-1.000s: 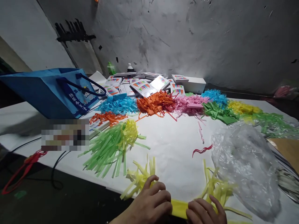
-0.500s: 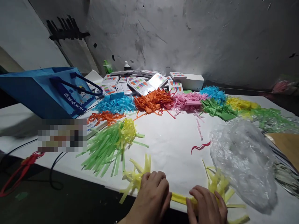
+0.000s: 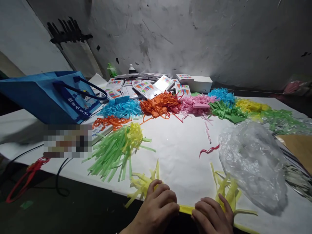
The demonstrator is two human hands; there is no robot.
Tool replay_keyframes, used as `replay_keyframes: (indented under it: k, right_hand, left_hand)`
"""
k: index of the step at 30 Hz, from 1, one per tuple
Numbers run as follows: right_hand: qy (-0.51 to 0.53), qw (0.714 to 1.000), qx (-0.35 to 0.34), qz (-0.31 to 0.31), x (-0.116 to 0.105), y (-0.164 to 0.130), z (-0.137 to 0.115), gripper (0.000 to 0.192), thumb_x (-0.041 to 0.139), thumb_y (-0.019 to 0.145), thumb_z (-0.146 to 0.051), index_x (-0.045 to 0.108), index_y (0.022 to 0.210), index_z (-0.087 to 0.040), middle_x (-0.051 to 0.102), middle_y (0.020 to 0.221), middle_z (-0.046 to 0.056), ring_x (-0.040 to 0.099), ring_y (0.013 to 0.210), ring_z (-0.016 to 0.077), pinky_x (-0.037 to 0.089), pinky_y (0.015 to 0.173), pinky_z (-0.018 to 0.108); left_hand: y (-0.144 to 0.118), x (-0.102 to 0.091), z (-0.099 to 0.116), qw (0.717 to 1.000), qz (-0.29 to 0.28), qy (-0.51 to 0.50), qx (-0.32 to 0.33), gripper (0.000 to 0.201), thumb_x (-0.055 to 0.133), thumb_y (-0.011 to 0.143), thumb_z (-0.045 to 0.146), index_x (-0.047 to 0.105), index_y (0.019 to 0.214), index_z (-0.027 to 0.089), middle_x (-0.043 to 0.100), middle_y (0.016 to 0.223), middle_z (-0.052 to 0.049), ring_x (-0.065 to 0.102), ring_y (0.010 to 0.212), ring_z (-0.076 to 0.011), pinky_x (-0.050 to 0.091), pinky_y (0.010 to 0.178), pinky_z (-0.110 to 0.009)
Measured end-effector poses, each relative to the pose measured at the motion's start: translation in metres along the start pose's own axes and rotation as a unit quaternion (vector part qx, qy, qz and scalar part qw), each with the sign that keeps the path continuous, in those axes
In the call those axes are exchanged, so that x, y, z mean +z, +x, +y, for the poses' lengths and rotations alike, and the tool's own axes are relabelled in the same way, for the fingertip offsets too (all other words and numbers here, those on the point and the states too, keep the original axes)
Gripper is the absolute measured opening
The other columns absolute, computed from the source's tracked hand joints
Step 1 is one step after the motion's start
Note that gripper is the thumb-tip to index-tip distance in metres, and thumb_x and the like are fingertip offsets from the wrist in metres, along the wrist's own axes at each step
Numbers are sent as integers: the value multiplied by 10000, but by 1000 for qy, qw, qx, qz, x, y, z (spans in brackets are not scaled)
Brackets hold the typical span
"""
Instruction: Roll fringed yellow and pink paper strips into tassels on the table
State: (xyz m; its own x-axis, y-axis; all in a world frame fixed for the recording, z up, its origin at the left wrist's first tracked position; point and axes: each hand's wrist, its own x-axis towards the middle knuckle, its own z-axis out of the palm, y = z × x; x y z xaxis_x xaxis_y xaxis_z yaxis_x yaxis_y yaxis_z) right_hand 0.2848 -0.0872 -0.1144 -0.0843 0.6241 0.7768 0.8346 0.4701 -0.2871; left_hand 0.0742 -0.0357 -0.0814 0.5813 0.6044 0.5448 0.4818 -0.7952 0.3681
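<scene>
A yellow tissue-paper tassel lies along the near edge of the white table, its middle rolled into a narrow band. Its cut fringe spreads out beyond both hands. My left hand is curled over the left part of the band, fingertips hidden from view. Closed around the right part is my right hand, its little finger raised a bit. A short bare stretch of the band shows between the two hands. Left of them lies a green fringed tassel beside a crumpled yellow paper bunch.
Blue, orange, pink and green paper bunches line the back. Behind them is a pile of printed flat boxes. A clear plastic bag lies right; a blue paper bag and dark cords are left.
Both hands have rolled slightly at the table edge, and the yellow band between them looks narrower. My right hand and the right-hand fringe have shifted a little.
</scene>
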Motion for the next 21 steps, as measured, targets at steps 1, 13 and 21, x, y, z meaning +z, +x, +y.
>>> replay_keyframes:
  k: [1,13,21]
  right_hand:
    - [6,1000,5,3,0,1,-1,242,567,998,-232,676,784,-259,724,758,-51,713,782,157,235,1186,450]
    - [-13,986,165,-22,-1,15,-17,251,510,949,-249,575,706,-250,641,757,-10,629,764,212,328,959,443]
    - [-8,1000,8,-24,-2,12,-14,212,510,929,-124,691,927,-234,743,888,-14,708,900,204,170,1205,499]
  left_hand:
    - [0,0,1,1000,4,-9,-3,158,562,950,122,642,890,244,694,849,9,569,863,-170,355,1001,-414]
    - [7,12,15,989,15,-24,-144,114,537,859,114,551,809,215,607,891,-11,541,865,-206,344,926,-425]
    - [15,8,19,988,-38,32,-147,132,536,846,91,552,823,221,614,891,-11,537,858,-220,366,906,-429]
